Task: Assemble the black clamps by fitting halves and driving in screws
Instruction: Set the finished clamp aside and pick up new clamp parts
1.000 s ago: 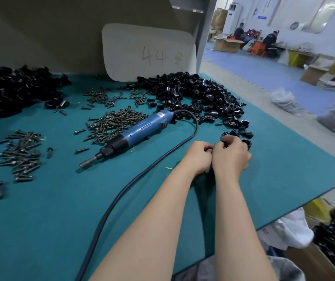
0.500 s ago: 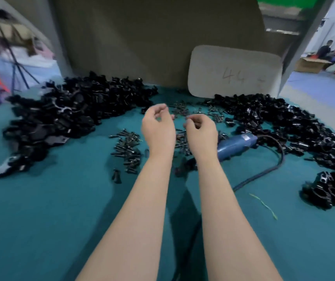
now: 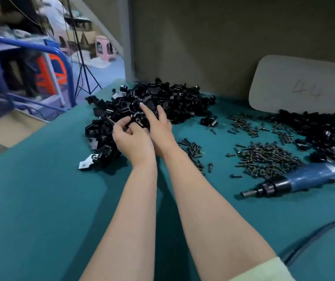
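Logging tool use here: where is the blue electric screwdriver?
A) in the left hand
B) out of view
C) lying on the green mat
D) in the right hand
C: the screwdriver lies on the green mat, untouched; the left hand pinches a clamp part and the right hand reaches over the black pile.

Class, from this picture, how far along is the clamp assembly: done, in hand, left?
Done: unclear; the right-hand pile may be finished clamps. In hand: the left hand pinches a clamp half over the left pile; the right hand reaches in, fingers straight. Left: mating halves, then driving screws with the screwdriver, which lies untouched.
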